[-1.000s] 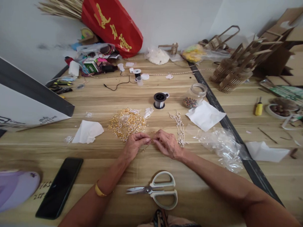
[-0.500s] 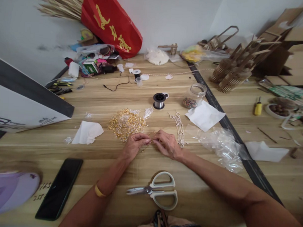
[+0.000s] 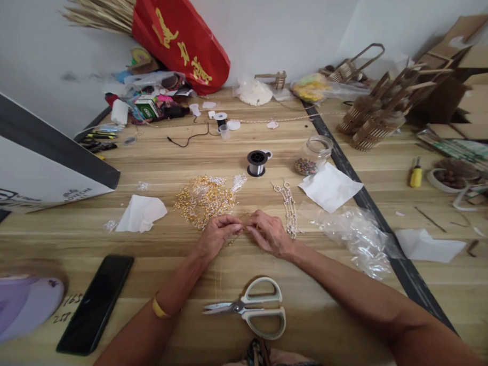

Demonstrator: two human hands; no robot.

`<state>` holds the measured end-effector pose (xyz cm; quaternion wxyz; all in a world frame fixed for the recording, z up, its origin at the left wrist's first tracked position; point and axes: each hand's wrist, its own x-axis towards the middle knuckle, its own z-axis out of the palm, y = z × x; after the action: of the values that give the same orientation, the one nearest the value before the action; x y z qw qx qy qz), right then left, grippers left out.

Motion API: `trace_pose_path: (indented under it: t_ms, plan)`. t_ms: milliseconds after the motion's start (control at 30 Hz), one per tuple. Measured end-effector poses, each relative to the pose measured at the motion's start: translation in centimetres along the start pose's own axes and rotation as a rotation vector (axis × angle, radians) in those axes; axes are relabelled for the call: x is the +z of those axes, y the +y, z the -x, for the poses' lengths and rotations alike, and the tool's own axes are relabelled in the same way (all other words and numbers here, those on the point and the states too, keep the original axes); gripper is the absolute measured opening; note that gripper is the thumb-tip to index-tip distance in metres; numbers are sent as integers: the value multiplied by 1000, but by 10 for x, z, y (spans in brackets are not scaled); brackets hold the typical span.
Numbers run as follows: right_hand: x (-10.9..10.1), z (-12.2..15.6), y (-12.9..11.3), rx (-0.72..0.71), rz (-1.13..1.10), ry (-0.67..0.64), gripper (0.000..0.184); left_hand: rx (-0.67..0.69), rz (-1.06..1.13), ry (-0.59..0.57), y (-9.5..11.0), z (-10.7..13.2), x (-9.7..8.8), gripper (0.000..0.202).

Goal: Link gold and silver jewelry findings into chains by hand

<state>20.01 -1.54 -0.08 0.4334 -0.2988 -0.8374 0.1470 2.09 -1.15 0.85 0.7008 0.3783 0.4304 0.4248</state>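
My left hand [image 3: 215, 235] and my right hand [image 3: 269, 233] meet fingertip to fingertip on the wooden table [image 3: 180, 165], both pinched on a small gold bead piece [image 3: 243, 224] between them. What exactly the fingers grip is too small to make out. A heap of gold and silver beads [image 3: 205, 197] lies just beyond my left hand. A finished silver chain [image 3: 290, 208] lies beside my right hand. White-handled scissors [image 3: 253, 309] rest shut below my hands, near the table's front edge.
A spool of thread [image 3: 257, 162] and a glass jar of beads [image 3: 313, 154] stand further back. White papers [image 3: 330, 186], a tissue [image 3: 141, 212], crumpled plastic [image 3: 358, 235], a black phone [image 3: 96, 303], a white box [image 3: 36, 165] at left, wooden baskets [image 3: 374, 118] at right.
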Motion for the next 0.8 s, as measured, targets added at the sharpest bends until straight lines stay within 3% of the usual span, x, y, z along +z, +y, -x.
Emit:
trace_pose_path:
  t_ms: [800]
  plan:
    - [-1, 0, -1, 10, 7, -42, 6, -90, 95, -16, -2, 1, 0, 21]
